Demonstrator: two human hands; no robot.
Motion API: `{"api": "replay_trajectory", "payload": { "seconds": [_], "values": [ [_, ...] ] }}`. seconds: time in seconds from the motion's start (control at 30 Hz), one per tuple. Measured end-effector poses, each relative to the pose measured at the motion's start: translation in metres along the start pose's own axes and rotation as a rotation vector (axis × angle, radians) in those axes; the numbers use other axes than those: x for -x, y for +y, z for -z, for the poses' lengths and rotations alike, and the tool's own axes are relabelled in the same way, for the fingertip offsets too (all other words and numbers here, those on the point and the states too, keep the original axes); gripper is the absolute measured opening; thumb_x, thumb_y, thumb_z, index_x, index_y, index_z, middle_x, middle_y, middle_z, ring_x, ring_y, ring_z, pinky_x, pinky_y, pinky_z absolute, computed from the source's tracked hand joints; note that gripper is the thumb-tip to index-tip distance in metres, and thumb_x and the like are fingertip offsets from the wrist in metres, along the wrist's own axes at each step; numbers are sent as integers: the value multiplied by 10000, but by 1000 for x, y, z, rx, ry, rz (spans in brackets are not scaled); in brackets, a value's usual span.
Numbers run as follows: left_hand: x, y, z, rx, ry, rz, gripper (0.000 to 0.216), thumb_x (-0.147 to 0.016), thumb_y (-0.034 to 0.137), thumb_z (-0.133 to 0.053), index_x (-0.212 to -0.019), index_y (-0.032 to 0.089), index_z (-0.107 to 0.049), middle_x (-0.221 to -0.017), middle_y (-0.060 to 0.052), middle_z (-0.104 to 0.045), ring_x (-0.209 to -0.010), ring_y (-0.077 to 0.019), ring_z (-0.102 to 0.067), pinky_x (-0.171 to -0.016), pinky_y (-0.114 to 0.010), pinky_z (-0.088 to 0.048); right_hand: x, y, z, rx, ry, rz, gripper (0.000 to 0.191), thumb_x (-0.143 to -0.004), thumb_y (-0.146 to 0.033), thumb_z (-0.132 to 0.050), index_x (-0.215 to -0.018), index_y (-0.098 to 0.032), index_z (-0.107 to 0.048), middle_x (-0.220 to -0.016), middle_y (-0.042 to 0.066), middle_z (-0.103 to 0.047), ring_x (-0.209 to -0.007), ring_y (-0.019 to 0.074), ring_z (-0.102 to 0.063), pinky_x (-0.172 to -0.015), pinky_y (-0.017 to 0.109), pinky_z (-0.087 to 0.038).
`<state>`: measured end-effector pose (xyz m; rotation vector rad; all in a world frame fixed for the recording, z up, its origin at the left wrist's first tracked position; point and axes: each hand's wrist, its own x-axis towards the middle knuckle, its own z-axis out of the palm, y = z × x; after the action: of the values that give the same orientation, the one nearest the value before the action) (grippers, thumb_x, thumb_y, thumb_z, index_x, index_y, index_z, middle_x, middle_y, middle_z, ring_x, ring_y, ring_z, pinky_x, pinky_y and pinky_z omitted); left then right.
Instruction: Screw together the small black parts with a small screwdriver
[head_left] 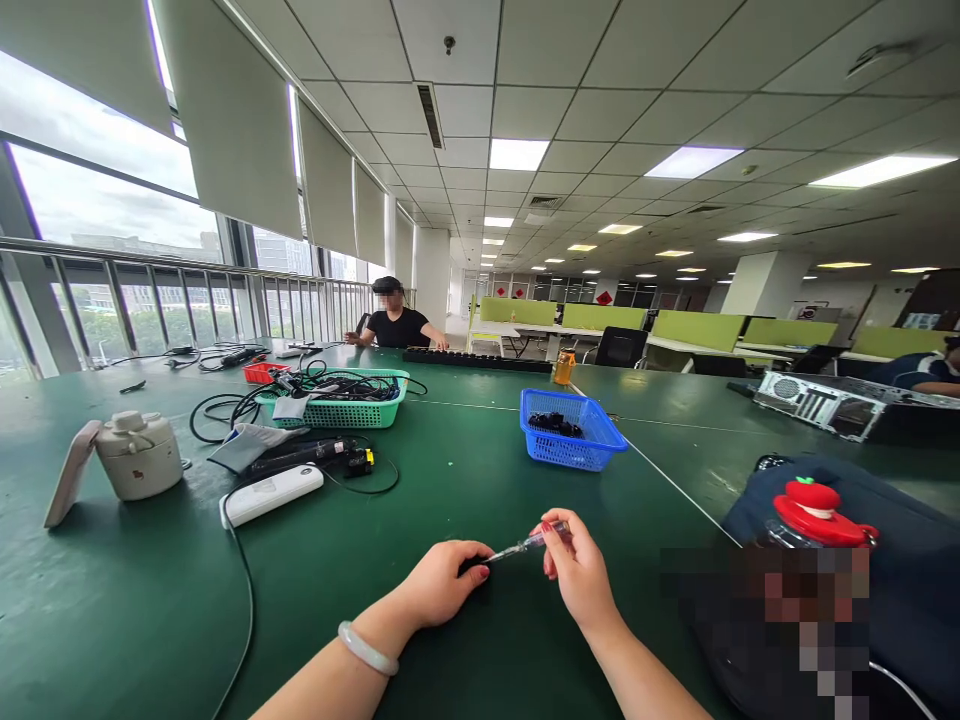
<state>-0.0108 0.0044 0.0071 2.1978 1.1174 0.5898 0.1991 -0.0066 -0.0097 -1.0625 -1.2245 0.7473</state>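
Observation:
My right hand [579,572] pinches the clear red handle of a small screwdriver [525,545], whose metal shaft points left. My left hand [448,580], with a pale bangle on its wrist, rests on the green table [150,610] with fingers curled over a small dark object [477,574] at the screwdriver's tip. What that object is I cannot make out. Both hands sit near the table's front edge.
A blue basket [571,430] with dark parts stands beyond my hands. A green basket [337,398] of cables, a white power bank [271,494] and a white pot [139,454] lie left. A dark bag [885,540] with a red-capped bottle [819,510] sits right. One person sits at the far end, another at the right edge.

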Motion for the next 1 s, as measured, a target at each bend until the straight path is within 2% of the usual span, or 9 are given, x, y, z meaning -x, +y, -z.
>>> {"api": "replay_trajectory", "payload": {
  "seconds": [0.07, 0.13, 0.27, 0.43, 0.6, 0.7, 0.83, 1.0],
  "values": [
    [0, -1, 0, 13, 27, -14, 313, -861, 262, -479, -1110, 248, -669, -1124, -15, -699, -1023, -180, -612, -926, -290, -456, 0, 0, 1, -6, -30, -30, 436, -760, -625, -632, -859, -201, -621, -762, 50, -673, -426, 116, -506, -397, 252, -445],
    [0, -2, -1, 27, 66, -27, 316, -850, 230, -485, -1106, 239, -672, -1201, -27, -670, -1115, -189, -584, -1007, -303, -420, 0, 0, 2, 5, -42, -58, 472, -728, -660, -641, -838, -202, -640, -655, 27, -644, -412, 127, -504, -393, 255, -442],
    [0, -4, -2, 32, 119, 23, 345, -825, 225, -516, -1138, 225, -662, -1269, -43, -633, -1180, -204, -553, -1068, -324, -385, 1, 4, 3, 55, -46, -95, 488, -731, -687, -618, -838, -212, -644, -439, -41, -493, -401, 150, -493, -406, 251, -429],
    [0, -6, -3, 12, 118, 77, 416, -836, 313, -537, -1226, 203, -626, -1238, -61, -653, -1128, -222, -588, -1020, -332, -425, 6, 4, 1, 90, -66, -94, 476, -760, -677, -597, -861, -213, -632, -462, -38, -492, -425, 150, -493, -432, 254, -429],
    [0, -6, -1, 18, 75, 70, 373, -848, 340, -533, -1180, 231, -662, -1189, -33, -684, -1088, -221, -609, -977, -321, -442, 15, -7, -5, 22, -90, -88, 481, -760, -663, -618, -904, -204, -609, -549, -26, -525, -446, 133, -479, -444, 247, -414],
    [-1, -5, -1, 34, 66, 73, 362, -836, 320, -547, -1164, 229, -672, -1163, -25, -695, -1059, -212, -619, -954, -306, -451, 21, -14, -7, -40, -174, -94, 467, -771, -637, -631, -897, -188, -609, -635, -15, -540, -455, 104, -454, -443, 232, -384],
    [-2, -5, -2, 58, 70, 89, 375, -802, 259, -574, -1160, 211, -674, -1133, -30, -707, -1012, -199, -637, -921, -285, -465, 28, -21, -8, -4, -347, -55, 395, -838, -562, -604, -793, -171, -632, -583, -33, -463, -475, 86, -401, -457, 216, -315],
    [-2, -6, -3, 70, 68, 90, 390, -810, 299, -578, -1182, 219, -663, -1141, -37, -705, -1002, -206, -645, -904, -298, -480, 33, -30, -11, 48, -358, 38, 309, -837, -463, -643, -722, -176, -638, -630, -20, -474, -537, 97, -398, -507, 226, -325]
  ]
}}
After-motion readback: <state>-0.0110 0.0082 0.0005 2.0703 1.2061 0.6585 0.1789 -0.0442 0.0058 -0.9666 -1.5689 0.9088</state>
